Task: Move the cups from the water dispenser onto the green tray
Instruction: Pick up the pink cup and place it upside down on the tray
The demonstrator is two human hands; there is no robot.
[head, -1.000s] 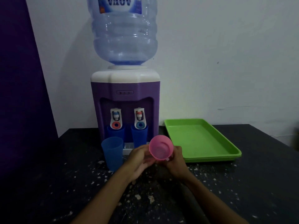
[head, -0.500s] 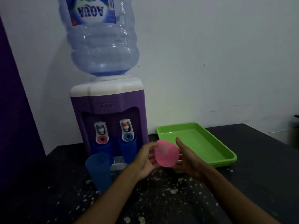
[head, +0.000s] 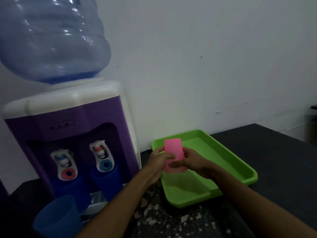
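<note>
A pink cup (head: 173, 148) is held upside down between both hands, just above the near left part of the green tray (head: 228, 155). My left hand (head: 158, 159) grips its left side and my right hand (head: 190, 160) its right side. Two blue cups (head: 71, 188) (head: 109, 182) stand under the taps of the purple water dispenser (head: 72, 127). A third blue cup (head: 56, 214) stands on the table in front of the dispenser at the lower left.
A large blue water bottle (head: 51, 40) sits on top of the dispenser. The dark speckled table (head: 274, 152) extends to the right of the tray and ends at a white wall behind.
Both hands carried the pink cup to the right, from in front of the dispenser to over the tray, and turned it from mouth-towards-me to upside down. The view shifted right.
</note>
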